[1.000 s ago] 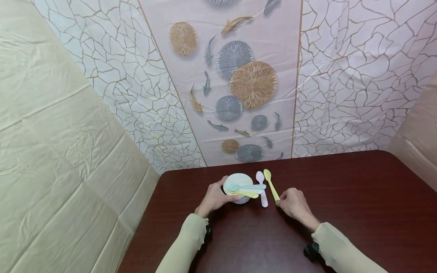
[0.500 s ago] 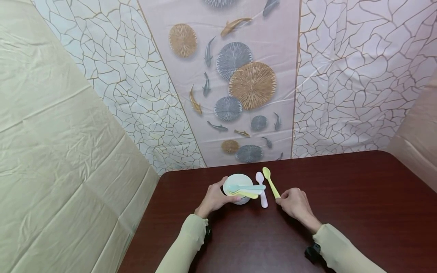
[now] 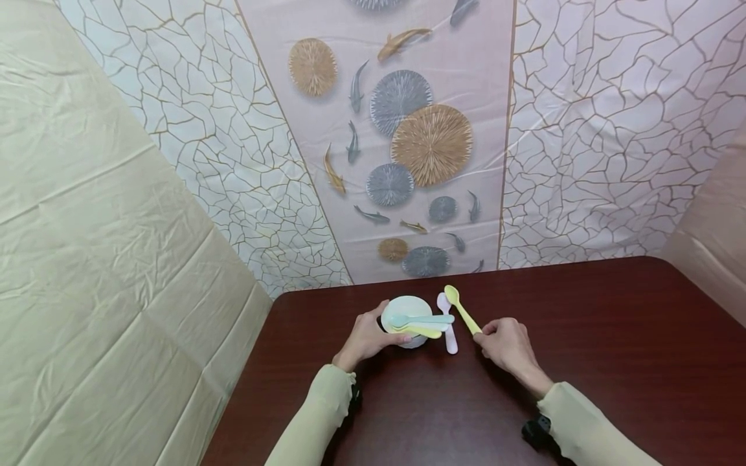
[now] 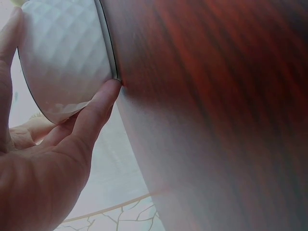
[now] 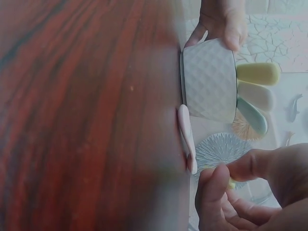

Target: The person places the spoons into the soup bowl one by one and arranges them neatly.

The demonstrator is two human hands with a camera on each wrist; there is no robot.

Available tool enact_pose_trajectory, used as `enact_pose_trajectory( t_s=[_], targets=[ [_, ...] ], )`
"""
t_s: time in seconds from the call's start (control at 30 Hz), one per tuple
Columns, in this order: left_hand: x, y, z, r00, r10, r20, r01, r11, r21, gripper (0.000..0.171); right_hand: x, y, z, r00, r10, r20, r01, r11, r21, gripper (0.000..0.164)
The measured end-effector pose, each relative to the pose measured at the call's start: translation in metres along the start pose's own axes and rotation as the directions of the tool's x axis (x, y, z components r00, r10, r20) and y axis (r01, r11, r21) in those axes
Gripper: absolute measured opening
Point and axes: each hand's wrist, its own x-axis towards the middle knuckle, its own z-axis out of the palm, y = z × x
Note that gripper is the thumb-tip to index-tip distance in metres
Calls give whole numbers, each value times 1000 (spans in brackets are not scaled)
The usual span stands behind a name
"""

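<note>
My left hand (image 3: 368,336) holds a small white bowl (image 5: 209,79) with a diamond-textured wall, fingers and thumb on opposite sides. A teal spoon (image 3: 432,319), a white spoon (image 3: 444,327) and a yellow spoon (image 3: 430,334) lean in the bowl, handles out to the right. Flat on the table beside it lies a pink spoon (image 3: 451,342). My right hand (image 3: 507,348) pinches the handle end of another yellow spoon (image 3: 465,316). That spoon's head points away, at the pink spoon's head; whether they touch I cannot tell. In the right wrist view my fingers mostly hide it.
Everything stands on a dark red-brown wooden table (image 3: 408,414), near its far edge. Behind that edge hangs a patterned cloth (image 3: 431,213) with fish and round motifs. A plain beige cloth (image 3: 116,259) hangs on the left.
The yellow spoon in my right hand has swung left, its head coming up to the pink spoon's head. My right hand has shifted slightly. The left hand and bowl stay put.
</note>
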Motion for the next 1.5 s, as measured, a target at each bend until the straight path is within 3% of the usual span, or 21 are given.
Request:
enact_pose_trajectory(
  t_s=[0.83,1.27,1.5],
  targets=[
    [-1,3,1,1000,-3,0,3,1000,10,108,-1,-12,-23,985,-67,-159,81,993,87,19],
    [-3,3,1,1000,-6,7,6,1000,3,109,-2,-25,-31,981,-83,-173,103,988,111,20],
    [-1,3,0,1000,-12,5,12,1000,1,109,3,-38,-32,987,-93,-132,114,980,164,27]
  ],
)
